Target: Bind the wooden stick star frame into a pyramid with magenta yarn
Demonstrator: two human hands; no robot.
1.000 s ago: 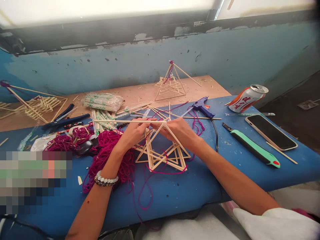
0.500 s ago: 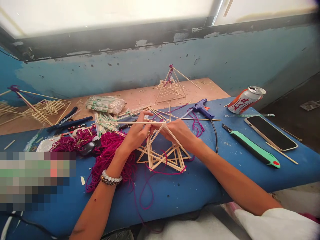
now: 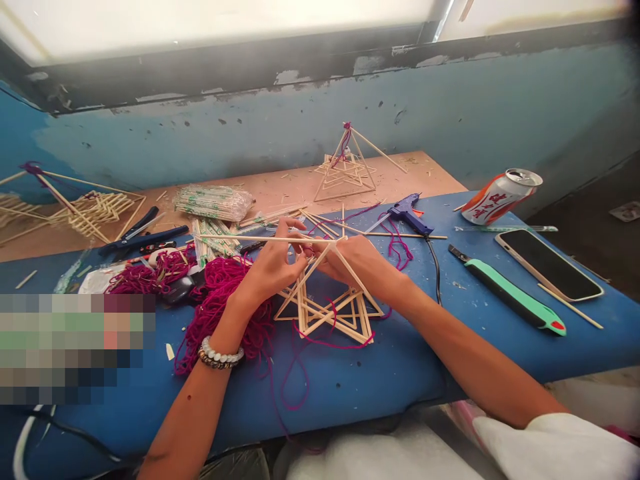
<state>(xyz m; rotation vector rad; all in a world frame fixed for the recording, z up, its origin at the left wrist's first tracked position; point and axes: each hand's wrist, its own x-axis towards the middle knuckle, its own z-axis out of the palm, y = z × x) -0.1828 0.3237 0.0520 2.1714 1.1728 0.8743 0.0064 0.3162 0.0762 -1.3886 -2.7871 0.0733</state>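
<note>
A peeling blue wall (image 3: 280, 133) stood behind a blue-covered table (image 3: 400, 360), with a tan board (image 3: 430, 175) along the table's far side. On the board, at left, lay a layered stick structure (image 3: 97, 213) topped with purple yarn. The stick frame (image 3: 345, 324), with star-shaped tiers and a peak of converging sticks, was at the middle of the table, directly beneath the hands; one of its sticks reached leftward past the left hand. A smaller-looking stick pyramid (image 3: 332, 165) stood on the board beyond. A magenta yarn heap (image 3: 223, 307) lay beside the frame, and strands crossed the frame's near edge. The right hand (image 3: 357, 261) was curled behind the frame's peak, its fingertips partly hidden; what it grasped could not be told. The left hand (image 3: 274, 265) had its forefinger raised and its thumb near the right fingertips, where a bit of yarn showed; whether it pinched this could not be told. At right lay a phone (image 3: 550, 263), a green cutter (image 3: 515, 297) and a tilted drink can (image 3: 500, 197); farther back were wrapped sticks (image 3: 214, 203) and a blue glue gun (image 3: 407, 215). Smallest were two bracelets (image 3: 220, 353) on the left wrist and a loose stick (image 3: 571, 306) near the phone.
</note>
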